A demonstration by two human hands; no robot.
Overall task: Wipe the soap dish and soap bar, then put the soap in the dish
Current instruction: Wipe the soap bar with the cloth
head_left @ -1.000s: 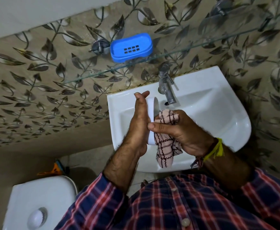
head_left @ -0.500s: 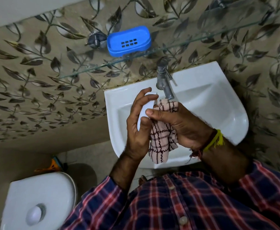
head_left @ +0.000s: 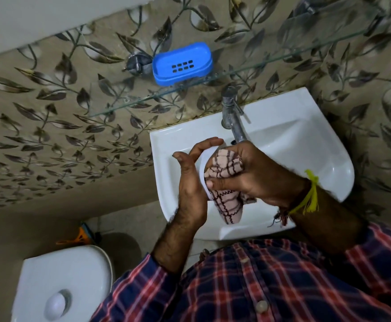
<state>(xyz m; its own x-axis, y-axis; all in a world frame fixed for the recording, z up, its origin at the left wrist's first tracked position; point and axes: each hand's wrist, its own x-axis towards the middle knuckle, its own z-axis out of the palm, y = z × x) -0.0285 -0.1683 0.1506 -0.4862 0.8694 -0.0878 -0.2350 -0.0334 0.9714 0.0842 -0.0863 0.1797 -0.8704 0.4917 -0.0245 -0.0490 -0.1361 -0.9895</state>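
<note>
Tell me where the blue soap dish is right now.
In the head view the blue soap dish sits empty on the glass shelf against the wall, up and left of the tap, beside a metal shelf bracket.

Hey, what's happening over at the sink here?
A person stands over the white sink, cleaning a white soap bar. The left hand holds the bar while the right hand presses a checked cloth against it. The blue soap dish sits empty on the glass shelf above the tap, so the soap has not been put in it yet.
</note>
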